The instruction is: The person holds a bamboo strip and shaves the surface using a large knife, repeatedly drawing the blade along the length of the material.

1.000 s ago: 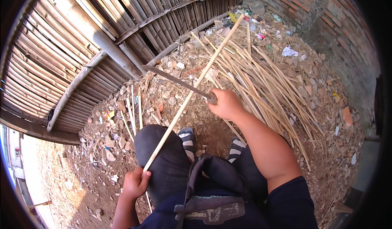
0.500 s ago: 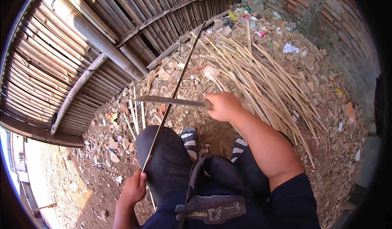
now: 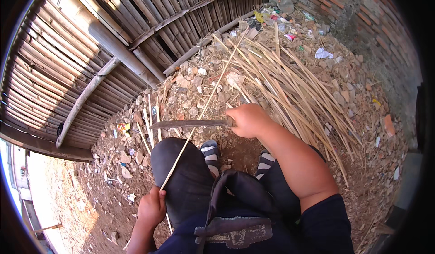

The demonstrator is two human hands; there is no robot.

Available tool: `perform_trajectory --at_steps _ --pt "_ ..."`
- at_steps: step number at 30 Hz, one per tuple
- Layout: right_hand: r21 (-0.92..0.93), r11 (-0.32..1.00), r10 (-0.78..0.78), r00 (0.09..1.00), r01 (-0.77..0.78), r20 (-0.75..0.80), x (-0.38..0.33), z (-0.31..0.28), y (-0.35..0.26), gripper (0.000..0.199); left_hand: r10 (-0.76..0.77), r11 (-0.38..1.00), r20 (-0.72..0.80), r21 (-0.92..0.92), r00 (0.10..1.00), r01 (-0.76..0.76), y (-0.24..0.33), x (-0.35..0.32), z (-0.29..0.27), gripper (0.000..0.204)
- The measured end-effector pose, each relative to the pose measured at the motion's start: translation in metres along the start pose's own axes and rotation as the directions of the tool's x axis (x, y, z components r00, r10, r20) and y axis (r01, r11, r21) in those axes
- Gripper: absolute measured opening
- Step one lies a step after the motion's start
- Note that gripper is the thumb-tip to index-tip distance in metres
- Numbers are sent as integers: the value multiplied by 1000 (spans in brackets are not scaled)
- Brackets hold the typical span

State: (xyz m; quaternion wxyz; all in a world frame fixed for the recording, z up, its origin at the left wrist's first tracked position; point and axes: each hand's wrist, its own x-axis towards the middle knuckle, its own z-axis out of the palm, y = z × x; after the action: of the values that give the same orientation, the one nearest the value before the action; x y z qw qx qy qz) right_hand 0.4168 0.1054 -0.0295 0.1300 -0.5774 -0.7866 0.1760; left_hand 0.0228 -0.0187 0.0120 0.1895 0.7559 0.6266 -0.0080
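My left hand [image 3: 151, 207] is closed on the lower end of a long, thin bamboo strip [image 3: 216, 85]. The strip slants up and to the right over my left knee, its pale side showing, and its far end is above the rubble near the strip pile. In my right hand [image 3: 248, 121] is the handle of a long knife [image 3: 190, 123], its dark blade pointing left, nearly level. Blade and strip cross just beyond my left knee; whether they touch I cannot tell.
A pile of split bamboo strips [image 3: 290, 91] lies on the right over rubble. A few more strips [image 3: 148, 120] lie left of my knee. A bamboo wall [image 3: 95, 91] rises at the left, a brick wall [image 3: 385, 36] at the right. Litter [image 3: 276, 18] sits at the back.
The bamboo strip now shows its pale side instead of its dark one, and its far end has swung right. The knife has dropped slightly nearer to me.
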Motion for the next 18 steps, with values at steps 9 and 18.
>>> perform_trajectory --at_steps 9,18 --pt "-34 998 55 981 -49 185 2 -9 -29 30 -22 998 -14 60 1000 22 3 9 5 26" --pt "129 977 146 972 -172 185 12 15 -31 30 -16 996 -46 83 999 20 8 12 0 23"
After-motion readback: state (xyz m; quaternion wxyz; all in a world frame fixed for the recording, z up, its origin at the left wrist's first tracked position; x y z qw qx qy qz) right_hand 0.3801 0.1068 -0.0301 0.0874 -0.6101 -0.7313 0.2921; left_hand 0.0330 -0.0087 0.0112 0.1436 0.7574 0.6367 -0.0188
